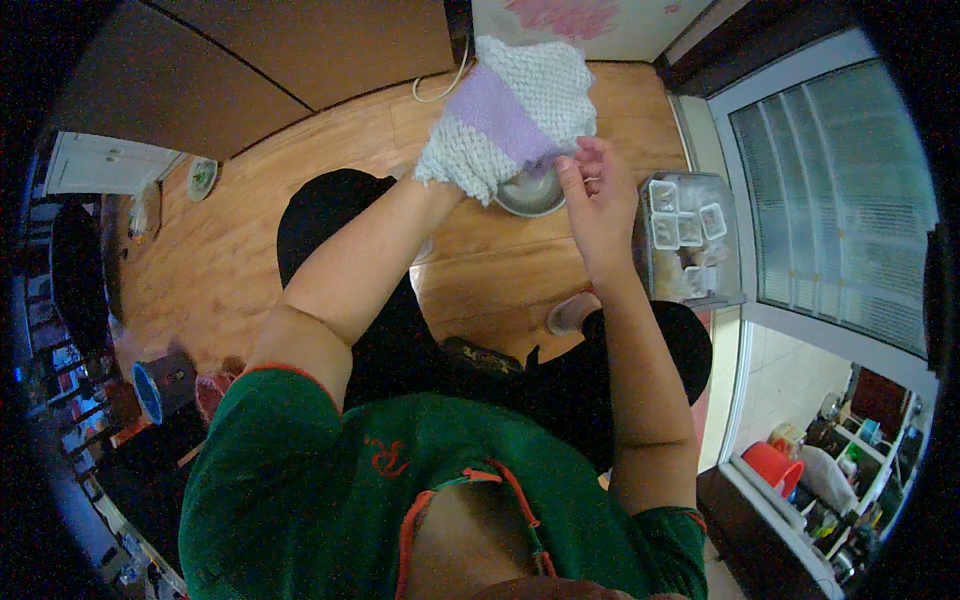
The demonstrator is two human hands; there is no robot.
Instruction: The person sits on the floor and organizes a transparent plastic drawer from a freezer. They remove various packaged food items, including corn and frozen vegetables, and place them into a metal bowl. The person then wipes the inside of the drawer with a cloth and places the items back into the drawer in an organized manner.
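Observation:
A knitted piece (490, 110), pale mint-white with a lilac band across its middle, lies draped over my left hand. That hand is hidden beneath the knit; only my left forearm (375, 245) shows, running up to its lower edge. My right hand (600, 200) is at the lower right edge, its fingers curled and the thumb close to the index finger, pinching the lilac part by its border. Exactly how the fingertips meet the yarn is hard to make out. Just below the knit, a round whitish bowl (535, 212) sits on the floor, partly covered from view.
A clear plastic tub (650, 250) holding several small white containers stands on the right, beside a sliding glass door (830, 190). Between my legs is a clear cup (572, 314). Brown cabinets (230, 70) line the far left, with a white cable (440, 97) near them.

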